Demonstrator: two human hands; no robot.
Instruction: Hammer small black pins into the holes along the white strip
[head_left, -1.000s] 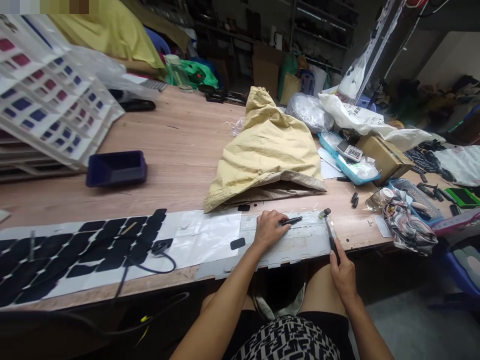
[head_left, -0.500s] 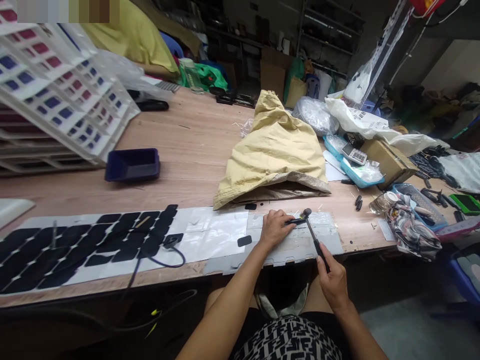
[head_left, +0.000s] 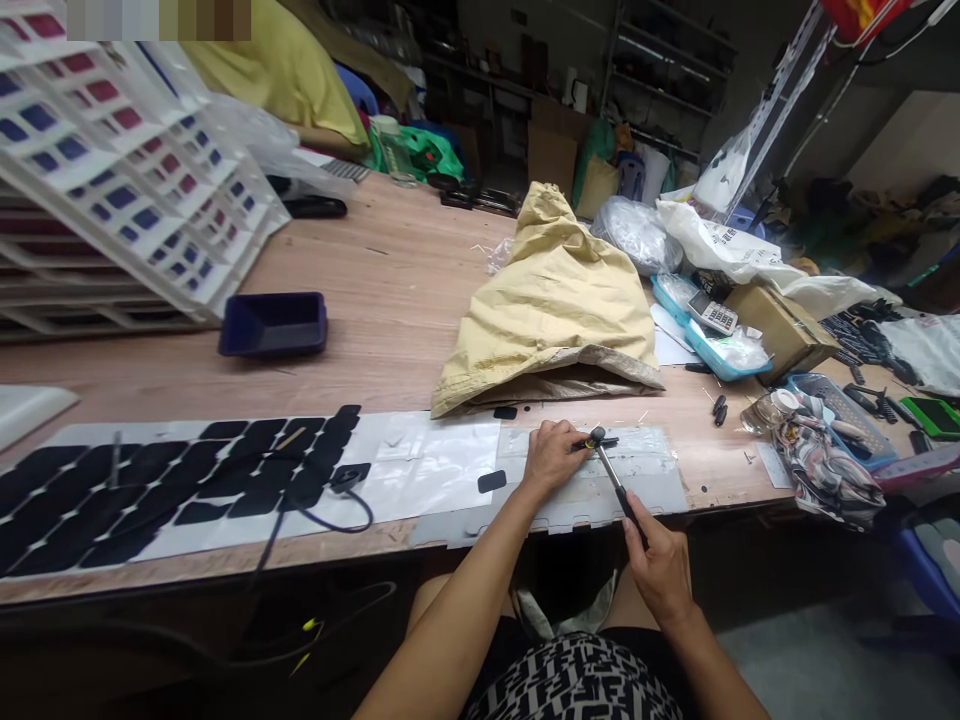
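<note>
My right hand (head_left: 661, 562) is wrapped round the black handle of a small hammer (head_left: 610, 473). The hammer's round head is over a slim black piece (head_left: 609, 442), close to my left fingertips; whether they touch I cannot tell. With its fingers pressed together, my left hand (head_left: 552, 458) grips the near end of that piece on a grey-white work sheet (head_left: 637, 485). What the black piece is cannot be made out. A black rounded pad (head_left: 492, 482) lies left of my left wrist.
A yellow cloth sack (head_left: 555, 310) stands just beyond my hands. Rows of black pads (head_left: 255, 440) and a cable (head_left: 330, 522) are to the left, near a dark blue tray (head_left: 274, 325) and a white crate (head_left: 150, 180). Rightward are a jar (head_left: 772, 408) and a box (head_left: 784, 325).
The hammer head has shifted left along the black piece, nearer my left fingers, and my right hand has moved slightly left with it. The left hand keeps its hold.
</note>
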